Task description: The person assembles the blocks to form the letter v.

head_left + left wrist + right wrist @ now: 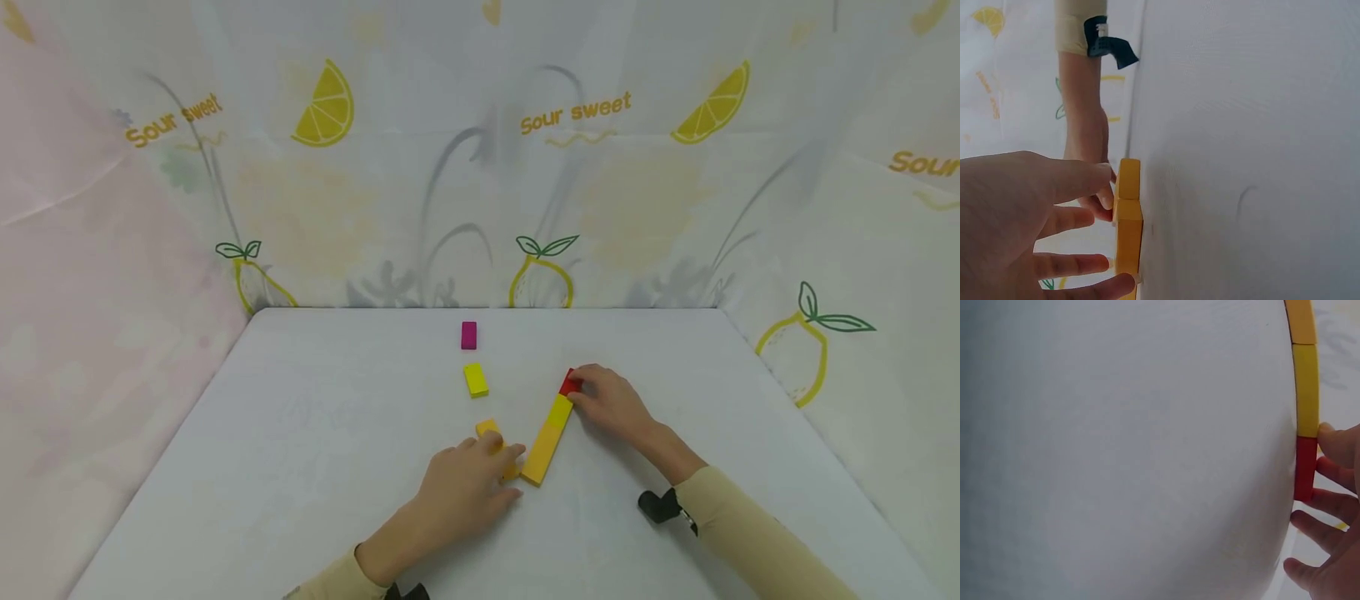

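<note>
A straight slanting row of blocks lies on the table, with a red block point(567, 383) at its far end, a yellow block point(558, 410) touching it, and an orange stretch point(542, 458) nearest me. My right hand point(611, 402) pinches the red block between thumb and index finger; the right wrist view shows its other fingers spread near the red block point(1305, 469). Left of the row, my left hand point(467, 482) reaches over orange blocks point(487, 427), partly covering them. Its fingers are spread and fairly straight, fingertips at the orange block point(1129, 240) in the left wrist view.
A separate yellow block point(476, 380) lies beyond my left hand, and a magenta block point(468, 336) is farther back. The white table point(315, 392) ends at a cloth backdrop point(405, 208) printed with lemons, which also rises on both sides.
</note>
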Action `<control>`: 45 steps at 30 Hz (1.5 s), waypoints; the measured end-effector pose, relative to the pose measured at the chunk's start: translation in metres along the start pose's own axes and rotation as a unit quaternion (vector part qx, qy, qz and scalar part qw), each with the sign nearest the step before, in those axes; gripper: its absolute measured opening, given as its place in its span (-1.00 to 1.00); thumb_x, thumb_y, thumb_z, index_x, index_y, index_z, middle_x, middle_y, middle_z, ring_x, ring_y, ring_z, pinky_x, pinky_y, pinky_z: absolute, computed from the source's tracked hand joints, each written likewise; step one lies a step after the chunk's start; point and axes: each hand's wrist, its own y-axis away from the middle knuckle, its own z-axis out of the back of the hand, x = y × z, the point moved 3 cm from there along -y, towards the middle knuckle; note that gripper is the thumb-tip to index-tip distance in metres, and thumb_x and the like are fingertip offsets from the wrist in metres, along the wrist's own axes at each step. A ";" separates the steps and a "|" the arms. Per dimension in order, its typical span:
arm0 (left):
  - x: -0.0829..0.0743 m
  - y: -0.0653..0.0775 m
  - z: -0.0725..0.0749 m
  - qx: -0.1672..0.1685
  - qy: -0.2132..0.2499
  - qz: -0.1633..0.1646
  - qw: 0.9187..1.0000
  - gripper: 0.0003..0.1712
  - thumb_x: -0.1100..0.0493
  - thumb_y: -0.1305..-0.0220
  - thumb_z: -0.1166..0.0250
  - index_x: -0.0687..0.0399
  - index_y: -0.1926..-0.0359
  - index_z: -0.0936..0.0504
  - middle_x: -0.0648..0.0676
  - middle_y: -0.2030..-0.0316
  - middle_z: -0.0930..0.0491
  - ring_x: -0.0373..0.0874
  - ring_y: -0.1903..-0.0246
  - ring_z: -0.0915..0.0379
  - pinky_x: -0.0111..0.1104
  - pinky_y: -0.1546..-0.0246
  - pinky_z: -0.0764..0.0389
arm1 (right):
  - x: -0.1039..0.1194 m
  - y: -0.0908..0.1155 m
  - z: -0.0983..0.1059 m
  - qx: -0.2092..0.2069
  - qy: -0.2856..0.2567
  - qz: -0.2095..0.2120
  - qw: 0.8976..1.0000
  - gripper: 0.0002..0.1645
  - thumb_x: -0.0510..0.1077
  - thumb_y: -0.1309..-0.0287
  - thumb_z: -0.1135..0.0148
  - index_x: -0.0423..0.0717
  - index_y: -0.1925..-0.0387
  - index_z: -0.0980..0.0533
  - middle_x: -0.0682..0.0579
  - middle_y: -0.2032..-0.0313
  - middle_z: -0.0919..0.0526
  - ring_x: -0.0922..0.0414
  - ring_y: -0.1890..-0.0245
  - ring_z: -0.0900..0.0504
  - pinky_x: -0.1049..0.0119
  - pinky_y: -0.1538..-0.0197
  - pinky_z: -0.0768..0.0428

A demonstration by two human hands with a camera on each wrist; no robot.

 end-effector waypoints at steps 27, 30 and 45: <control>0.069 -0.037 0.017 -0.103 0.041 0.089 0.990 -0.51 -0.12 -0.25 -0.33 -0.21 -0.19 -0.58 -0.03 -0.01 -0.57 -0.25 0.58 -0.35 -0.47 0.64 -0.34 | -0.001 -0.003 0.000 0.015 -0.004 0.000 1.000 -0.63 -0.12 -0.23 -0.32 -0.16 -0.04 -0.59 -0.07 -0.04 -0.66 -0.01 0.00 -0.59 -0.01 -0.20 -0.57; 0.077 -0.043 0.019 -0.097 0.042 0.103 0.989 -0.51 -0.10 -0.26 -0.33 -0.20 -0.20 -0.57 -0.02 -0.04 -0.57 -0.23 0.56 -0.39 -0.46 0.64 -0.37 | 0.000 -0.003 0.001 0.014 -0.007 0.002 1.000 -0.64 -0.13 -0.23 -0.32 -0.17 -0.03 -0.59 -0.08 -0.02 -0.66 -0.01 0.01 -0.59 -0.01 -0.19 -0.58; 0.110 -0.071 0.030 -0.090 0.039 0.110 0.989 -0.43 -0.10 -0.21 -0.31 -0.24 -0.25 -0.50 -0.02 -0.22 -0.49 -0.02 0.14 -0.59 -0.23 0.44 -0.60 | 0.004 -0.002 0.004 0.017 -0.002 -0.003 1.000 -0.63 -0.15 -0.23 -0.30 -0.20 -0.04 -0.59 -0.12 -0.04 -0.65 -0.04 -0.01 -0.59 -0.03 -0.20 -0.57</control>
